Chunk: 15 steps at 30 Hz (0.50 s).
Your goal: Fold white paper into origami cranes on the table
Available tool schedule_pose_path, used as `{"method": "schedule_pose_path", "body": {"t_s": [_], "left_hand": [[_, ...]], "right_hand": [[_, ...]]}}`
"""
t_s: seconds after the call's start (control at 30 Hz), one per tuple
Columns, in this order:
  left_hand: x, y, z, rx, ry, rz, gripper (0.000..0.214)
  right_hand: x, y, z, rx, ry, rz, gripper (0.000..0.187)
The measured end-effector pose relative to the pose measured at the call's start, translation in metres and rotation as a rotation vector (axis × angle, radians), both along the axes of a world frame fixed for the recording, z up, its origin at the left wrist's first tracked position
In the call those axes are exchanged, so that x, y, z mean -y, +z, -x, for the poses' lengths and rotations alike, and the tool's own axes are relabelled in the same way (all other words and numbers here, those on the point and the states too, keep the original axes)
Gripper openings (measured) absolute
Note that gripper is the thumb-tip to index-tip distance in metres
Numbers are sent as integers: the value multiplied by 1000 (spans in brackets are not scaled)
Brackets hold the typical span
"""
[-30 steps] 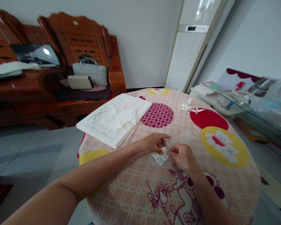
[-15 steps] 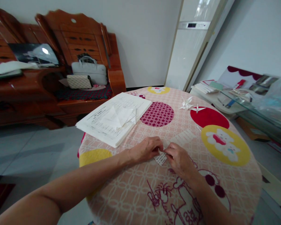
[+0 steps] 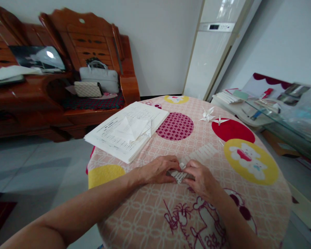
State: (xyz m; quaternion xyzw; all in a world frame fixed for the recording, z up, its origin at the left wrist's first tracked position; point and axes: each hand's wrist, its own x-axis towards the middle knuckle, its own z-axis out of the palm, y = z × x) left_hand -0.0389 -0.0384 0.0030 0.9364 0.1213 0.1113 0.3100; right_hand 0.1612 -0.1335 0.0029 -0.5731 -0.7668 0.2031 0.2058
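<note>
Left grip [image 3: 159, 170] and right grip [image 3: 200, 177] pinched shut on paper slip [image 3: 179, 176] atop counter [image 3: 145, 211]; crease best pressed flat, edges kept aligned.

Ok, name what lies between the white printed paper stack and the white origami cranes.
Only bare pink tablecloth with its magenta checked circle, in the head view.

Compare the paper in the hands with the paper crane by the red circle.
The folded paper is held by the left hand and right hand; the paper crane stands untouched, farther off. The folded paper shows printed lines; the paper crane looks plain white. Both are small and made of paper.
</note>
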Motion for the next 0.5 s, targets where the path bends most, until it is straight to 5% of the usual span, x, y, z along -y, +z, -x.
{"method": "schedule_pose_path", "body": {"t_s": [0.27, 0.5], "left_hand": [[-4, -4, 0, 34, -23, 14, 28], [-4, -2, 1, 30, -24, 58, 19]], "right_hand": [[4, 6, 4, 218, 96, -63, 1], [4, 5, 4, 223, 125, -108, 16]]}}
